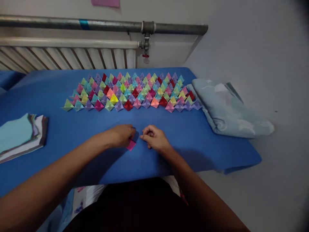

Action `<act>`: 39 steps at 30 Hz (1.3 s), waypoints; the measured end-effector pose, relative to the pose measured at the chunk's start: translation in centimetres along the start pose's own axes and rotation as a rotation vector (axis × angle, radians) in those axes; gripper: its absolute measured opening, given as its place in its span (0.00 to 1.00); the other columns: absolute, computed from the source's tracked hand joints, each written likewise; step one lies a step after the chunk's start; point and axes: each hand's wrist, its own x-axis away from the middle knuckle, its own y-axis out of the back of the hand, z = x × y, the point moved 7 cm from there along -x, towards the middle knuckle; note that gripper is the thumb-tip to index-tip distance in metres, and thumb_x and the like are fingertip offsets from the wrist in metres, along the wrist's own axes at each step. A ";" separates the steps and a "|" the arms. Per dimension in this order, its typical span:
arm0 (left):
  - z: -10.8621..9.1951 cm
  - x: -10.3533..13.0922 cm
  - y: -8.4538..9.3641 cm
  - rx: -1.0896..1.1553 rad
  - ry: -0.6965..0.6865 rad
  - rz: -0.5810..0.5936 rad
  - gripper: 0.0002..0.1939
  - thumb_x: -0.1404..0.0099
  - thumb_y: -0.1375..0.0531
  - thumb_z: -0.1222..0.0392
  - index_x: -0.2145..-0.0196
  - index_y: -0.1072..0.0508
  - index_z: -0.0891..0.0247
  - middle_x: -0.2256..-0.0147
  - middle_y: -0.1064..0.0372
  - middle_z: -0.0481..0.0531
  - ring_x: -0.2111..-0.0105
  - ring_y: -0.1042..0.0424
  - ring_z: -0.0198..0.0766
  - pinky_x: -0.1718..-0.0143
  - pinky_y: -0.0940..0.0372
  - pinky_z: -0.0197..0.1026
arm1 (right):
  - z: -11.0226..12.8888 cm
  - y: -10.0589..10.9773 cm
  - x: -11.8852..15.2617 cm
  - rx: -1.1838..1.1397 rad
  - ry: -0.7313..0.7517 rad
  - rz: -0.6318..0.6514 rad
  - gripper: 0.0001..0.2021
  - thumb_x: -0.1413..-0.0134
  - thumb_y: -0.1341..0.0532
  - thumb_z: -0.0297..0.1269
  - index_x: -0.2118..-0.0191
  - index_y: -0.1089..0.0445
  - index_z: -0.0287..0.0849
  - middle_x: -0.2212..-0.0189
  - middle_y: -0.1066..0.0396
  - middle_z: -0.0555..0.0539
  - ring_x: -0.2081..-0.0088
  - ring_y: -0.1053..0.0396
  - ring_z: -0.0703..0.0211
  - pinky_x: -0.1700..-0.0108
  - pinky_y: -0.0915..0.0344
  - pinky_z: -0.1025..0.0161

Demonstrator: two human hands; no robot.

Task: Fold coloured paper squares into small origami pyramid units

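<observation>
A small folded piece of pink paper (131,145) lies on the blue-covered surface (96,170). My left hand (122,135) is closed over it, fingers bent down onto its upper part and hiding some of it. Just to the right, apart from the paper, my right hand (155,138) is curled with thumb and forefinger together; nothing shows between them. Beyond both hands, rows of small folded paper boats (137,91) in many colours stand side by side.
A stack of coloured paper sheets (16,133) rests at the left. Folded light-green cloth (231,111) lies at the right against the wall. Behind the surface are a white radiator (72,58) and a metal pipe (116,25) with a red-handled valve (145,55).
</observation>
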 end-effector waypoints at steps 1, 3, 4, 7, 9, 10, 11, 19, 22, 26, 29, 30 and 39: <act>0.0 0.1 0.2 -0.014 -0.002 -0.024 0.09 0.51 0.40 0.71 0.70 0.27 0.62 0.65 0.28 0.49 0.69 0.31 0.36 0.73 0.45 0.36 | 0.0 0.0 0.1 -0.030 -0.001 0.002 0.09 0.54 0.36 0.35 0.74 0.39 0.43 0.71 0.38 0.57 0.84 0.42 0.73 0.84 0.45 0.70; 0.6 0.3 0.0 0.063 0.013 -0.031 0.07 0.51 0.40 0.70 0.73 0.29 0.61 0.71 0.30 0.47 0.72 0.33 0.35 0.74 0.46 0.36 | 0.2 0.1 0.2 -0.062 -0.004 0.005 0.09 0.55 0.36 0.36 0.74 0.39 0.44 0.75 0.39 0.58 0.85 0.42 0.72 0.84 0.46 0.70; 1.2 0.5 -0.2 0.175 0.025 -0.033 0.06 0.51 0.39 0.69 0.74 0.30 0.61 0.75 0.33 0.44 0.74 0.34 0.35 0.74 0.46 0.36 | 0.3 0.1 0.4 -0.078 -0.015 0.008 0.08 0.54 0.36 0.37 0.73 0.38 0.44 0.78 0.40 0.59 0.85 0.42 0.71 0.84 0.46 0.70; 3.3 1.3 -0.6 0.800 0.072 -0.163 0.11 0.56 0.34 0.65 0.72 0.29 0.61 0.77 0.33 0.42 0.74 0.33 0.34 0.71 0.40 0.35 | 0.5 0.0 1.0 -0.141 -0.063 0.007 0.08 0.51 0.38 0.40 0.69 0.37 0.45 0.82 0.43 0.60 0.85 0.43 0.69 0.83 0.47 0.70; 4.4 2.1 -1.0 1.197 0.062 -0.311 0.13 0.55 0.31 0.60 0.71 0.27 0.62 0.74 0.29 0.45 0.72 0.31 0.35 0.67 0.36 0.38 | 0.6 -0.3 1.5 -0.181 -0.078 -0.014 0.10 0.52 0.37 0.42 0.67 0.36 0.45 0.79 0.40 0.59 0.84 0.43 0.70 0.82 0.46 0.69; 4.9 2.5 -1.5 1.328 0.085 -0.374 0.14 0.56 0.29 0.58 0.72 0.26 0.63 0.74 0.28 0.46 0.73 0.31 0.34 0.67 0.36 0.38 | 0.6 -0.5 1.7 -0.187 -0.073 -0.025 0.11 0.53 0.36 0.43 0.65 0.34 0.45 0.76 0.37 0.57 0.82 0.43 0.70 0.82 0.46 0.69; 5.1 2.8 -2.1 1.429 0.111 -0.418 0.15 0.57 0.27 0.57 0.72 0.26 0.63 0.74 0.27 0.46 0.73 0.31 0.33 0.67 0.35 0.38 | 0.8 -0.9 1.9 -0.185 -0.052 -0.036 0.12 0.54 0.35 0.43 0.65 0.33 0.45 0.73 0.35 0.56 0.80 0.41 0.70 0.80 0.45 0.69; 3.3 4.2 -4.6 1.796 0.124 -0.400 0.19 0.62 0.22 0.55 0.73 0.22 0.63 0.74 0.25 0.47 0.72 0.27 0.33 0.64 0.32 0.38 | 1.9 -3.7 2.0 -0.221 0.061 0.045 0.09 0.51 0.36 0.44 0.69 0.32 0.44 0.76 0.35 0.55 0.74 0.39 0.67 0.71 0.42 0.68; 3.3 4.6 -4.1 1.737 0.120 -0.333 0.20 0.60 0.23 0.51 0.72 0.21 0.63 0.73 0.24 0.48 0.71 0.26 0.35 0.63 0.32 0.39 | 2.1 -3.4 1.8 -0.158 0.073 0.021 0.09 0.52 0.36 0.42 0.72 0.33 0.44 0.79 0.37 0.56 0.75 0.41 0.67 0.71 0.43 0.67; 3.4 4.5 -3.7 1.616 0.104 -0.319 0.19 0.58 0.25 0.48 0.77 0.23 0.64 0.78 0.27 0.48 0.76 0.30 0.33 0.68 0.34 0.39 | 1.9 -3.4 1.9 -0.189 0.009 0.006 0.09 0.54 0.37 0.43 0.74 0.35 0.44 0.81 0.41 0.57 0.78 0.45 0.68 0.75 0.46 0.68; 3.4 4.3 -3.6 1.561 0.056 -0.390 0.17 0.54 0.27 0.48 0.77 0.25 0.63 0.79 0.28 0.48 0.76 0.31 0.34 0.68 0.35 0.39 | 1.4 -3.6 1.9 -0.234 -0.076 0.050 0.09 0.53 0.38 0.43 0.73 0.37 0.45 0.81 0.40 0.57 0.80 0.45 0.68 0.77 0.48 0.68; 3.5 4.2 -3.5 1.523 0.039 -0.402 0.17 0.52 0.28 0.48 0.77 0.25 0.63 0.79 0.28 0.48 0.75 0.31 0.35 0.68 0.35 0.40 | 1.5 -3.6 1.8 -0.219 -0.070 0.066 0.09 0.52 0.38 0.43 0.72 0.37 0.45 0.81 0.40 0.57 0.80 0.45 0.68 0.77 0.47 0.68; 3.2 4.9 -0.3 0.586 -0.256 -0.779 0.06 0.35 0.43 0.60 0.67 0.25 0.59 0.67 0.26 0.50 0.64 0.28 0.40 0.60 0.34 0.43 | 5.8 -3.1 2.1 0.659 0.730 -0.006 0.08 0.38 0.45 0.31 0.67 0.30 0.41 0.71 0.31 0.47 0.66 0.35 0.60 0.61 0.38 0.63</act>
